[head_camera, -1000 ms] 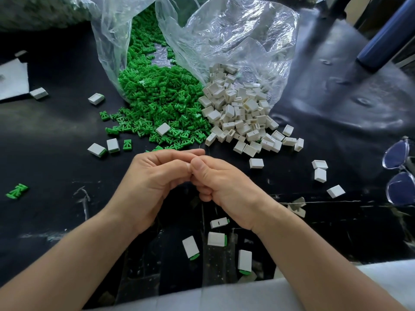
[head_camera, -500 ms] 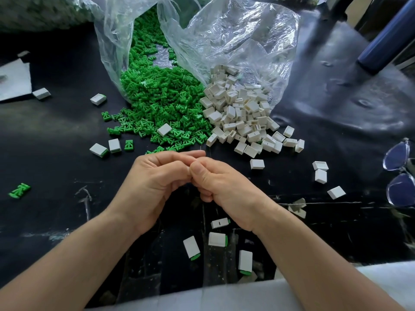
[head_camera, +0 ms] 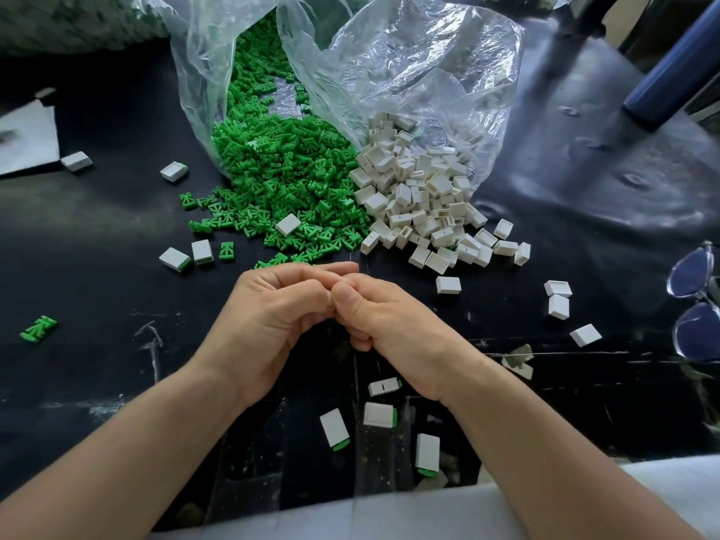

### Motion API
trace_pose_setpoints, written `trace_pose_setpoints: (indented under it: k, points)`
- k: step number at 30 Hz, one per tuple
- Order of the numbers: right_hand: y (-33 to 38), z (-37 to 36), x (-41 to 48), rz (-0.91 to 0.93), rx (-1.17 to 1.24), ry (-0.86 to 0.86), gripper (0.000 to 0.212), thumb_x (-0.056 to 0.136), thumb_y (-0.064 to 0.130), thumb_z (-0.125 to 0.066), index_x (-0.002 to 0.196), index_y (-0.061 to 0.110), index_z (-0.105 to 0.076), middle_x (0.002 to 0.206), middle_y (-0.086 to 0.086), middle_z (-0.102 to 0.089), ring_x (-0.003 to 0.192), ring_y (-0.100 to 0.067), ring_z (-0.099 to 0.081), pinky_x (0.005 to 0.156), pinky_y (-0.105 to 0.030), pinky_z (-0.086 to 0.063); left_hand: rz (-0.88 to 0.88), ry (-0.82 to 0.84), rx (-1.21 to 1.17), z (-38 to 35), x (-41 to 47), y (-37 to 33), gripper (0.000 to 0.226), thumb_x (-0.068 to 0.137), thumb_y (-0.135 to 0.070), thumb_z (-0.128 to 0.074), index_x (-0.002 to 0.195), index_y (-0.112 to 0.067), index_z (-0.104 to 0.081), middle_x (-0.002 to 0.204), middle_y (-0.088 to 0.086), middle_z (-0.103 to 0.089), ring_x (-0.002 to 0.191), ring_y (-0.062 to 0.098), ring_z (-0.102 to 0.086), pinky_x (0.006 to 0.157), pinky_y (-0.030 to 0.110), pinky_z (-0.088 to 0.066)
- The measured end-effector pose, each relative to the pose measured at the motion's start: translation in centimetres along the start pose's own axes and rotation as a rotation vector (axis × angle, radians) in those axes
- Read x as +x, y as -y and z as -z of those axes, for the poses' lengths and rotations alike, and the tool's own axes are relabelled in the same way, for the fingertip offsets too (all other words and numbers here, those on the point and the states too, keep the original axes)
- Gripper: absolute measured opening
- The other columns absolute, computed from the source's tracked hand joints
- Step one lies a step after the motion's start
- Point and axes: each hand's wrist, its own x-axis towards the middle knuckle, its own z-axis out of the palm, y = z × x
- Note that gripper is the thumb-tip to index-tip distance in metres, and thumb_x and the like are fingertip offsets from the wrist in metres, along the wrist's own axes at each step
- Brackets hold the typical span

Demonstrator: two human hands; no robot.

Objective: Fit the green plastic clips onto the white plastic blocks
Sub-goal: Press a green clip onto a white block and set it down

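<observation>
Hardly anything has been moved: left hand (head_camera: 269, 317) and right hand (head_camera: 393, 325) are kept curled fingertip to fingertip (what is pinched cannot be told) near green clips (head_camera: 280, 181).

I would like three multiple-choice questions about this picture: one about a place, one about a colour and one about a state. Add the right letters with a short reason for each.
1. Where on the table do the spectacles lie?
A) at its right edge
B) at its left edge
C) in its middle

2. What colour are the clips heaped to the left of the white blocks?
A) red
B) green
C) yellow

3. How are the left hand and the right hand placed?
A) flat and far apart
B) deep inside a bag
C) together, with fingers curled

Answers:
1 A: the spectacles are cut off by the right border of the view.
2 B: the whole heap is bright green.
3 C: the thumbs meet above the table, and anything the hands hold is hidden.
</observation>
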Motion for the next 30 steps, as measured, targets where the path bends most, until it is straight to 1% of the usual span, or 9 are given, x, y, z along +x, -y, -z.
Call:
trace_pose_setpoints:
  k: [3, 16, 18, 20, 22, 24, 25, 27, 30]
  points:
    - [0.0, 0.0, 0.0, 0.002, 0.0, 0.001, 0.033, 0.099, 0.022, -0.037, 0.07, 0.032, -0.048, 0.051, 0.03, -0.052, 0.053, 0.014, -0.048, 0.064, -0.018, -0.031, 0.0, -0.01, 0.0, -0.1, 0.0, 0.0, 0.014, 0.053, 0.0, -0.056, 0.052, -0.004, -0.069, 0.084, 0.007, -0.074, 0.056, 0.022, -0.068, 0.048, 0.025, -0.053]
    - [-0.3, 0.0, 0.0, 0.002, -0.017, -0.023, 0.032, 0.099, 0.023, -0.037, 0.071, 0.033, -0.05, 0.052, 0.03, -0.052, 0.054, 0.014, -0.048, 0.065, -0.018, -0.031, 0.001, 0.001, -0.016, 0.0, -0.1, -0.1, 0.013, 0.053, -0.001, -0.057, 0.054, -0.002, -0.07, 0.084, 0.008, -0.073, 0.058, 0.022, -0.068, 0.048, 0.025, -0.053]
    - [-0.3, 0.0, 0.1, 0.007, -0.02, -0.034, 0.033, 0.099, 0.024, -0.037, 0.07, 0.033, -0.05, 0.052, 0.03, -0.052, 0.054, 0.013, -0.048, 0.065, -0.018, -0.031, 0.004, 0.013, -0.016, 0.1, 0.0, -0.1, 0.01, 0.052, 0.003, -0.061, 0.055, -0.002, -0.07, 0.085, 0.009, -0.073, 0.059, 0.022, -0.068, 0.049, 0.025, -0.053]
    - [-0.3, -0.1, 0.2, 0.013, -0.002, -0.035, 0.032, 0.099, 0.025, -0.037, 0.071, 0.033, -0.05, 0.053, 0.027, -0.052, 0.055, 0.009, -0.047, 0.064, -0.018, -0.032, 0.007, 0.021, 0.009, 0.4, 0.1, 0.0, 0.017, 0.052, 0.012, -0.063, 0.057, -0.002, -0.071, 0.087, 0.009, -0.073, 0.061, 0.022, -0.069, 0.05, 0.025, -0.054]
    - [-0.2, 0.0, 0.2, 0.008, 0.065, -0.015, 0.031, 0.099, 0.027, -0.037, 0.074, 0.03, -0.054, 0.057, 0.018, -0.047, 0.057, 0.0, -0.041, 0.06, -0.02, -0.031, 0.004, 0.027, 0.035, 0.6, 0.3, 0.0, 0.015, 0.056, 0.008, -0.062, 0.06, -0.002, -0.072, 0.089, 0.01, -0.073, 0.061, 0.021, -0.068, 0.051, 0.025, -0.054]
    - [-0.2, 0.3, 0.4, -0.015, 0.175, 0.017, 0.034, 0.099, 0.027, -0.035, 0.08, 0.01, -0.058, 0.062, 0.007, -0.039, 0.058, -0.007, -0.032, 0.056, -0.021, -0.028, -0.011, 0.035, 0.056, 0.8, 0.5, 0.0, 0.015, 0.059, 0.005, -0.063, 0.067, -0.002, -0.074, 0.081, 0.013, -0.072, 0.057, 0.021, -0.065, 0.054, 0.026, -0.054]
    - [-0.1, 0.5, 0.4, -0.034, 0.231, 0.027, 0.037, 0.099, 0.028, -0.035, 0.084, 0.003, -0.056, 0.062, 0.004, -0.038, 0.057, -0.008, -0.031, 0.054, -0.021, -0.028, -0.023, 0.042, 0.069, 0.9, 0.6, 0.1, 0.015, 0.062, 0.001, -0.064, 0.071, -0.004, -0.075, 0.074, 0.014, -0.071, 0.056, 0.021, -0.064, 0.056, 0.026, -0.054]
    - [0.0, 1.0, 0.5, -0.061, 0.34, 0.055, 0.037, 0.099, 0.03, -0.033, 0.081, 0.007, -0.054, 0.058, 0.003, -0.04, 0.052, -0.008, -0.032, 0.051, -0.02, -0.028, -0.049, 0.076, 0.087, 1.0, 0.6, 0.0, 0.015, 0.065, -0.004, -0.068, 0.077, -0.008, -0.077, 0.069, 0.013, -0.07, 0.058, 0.02, -0.064, 0.061, 0.026, -0.055]
    - [0.2, 1.7, 0.5, -0.074, 0.371, 0.067, 0.039, 0.099, 0.033, -0.032, 0.078, 0.013, -0.057, 0.054, 0.003, -0.043, 0.048, -0.007, -0.031, 0.045, -0.018, -0.026, -0.067, 0.093, 0.097, 1.1, 0.7, 0.0, 0.019, 0.059, -0.011, -0.075, 0.078, -0.012, -0.077, 0.076, 0.009, -0.073, 0.068, 0.017, -0.069, 0.067, 0.024, -0.056]
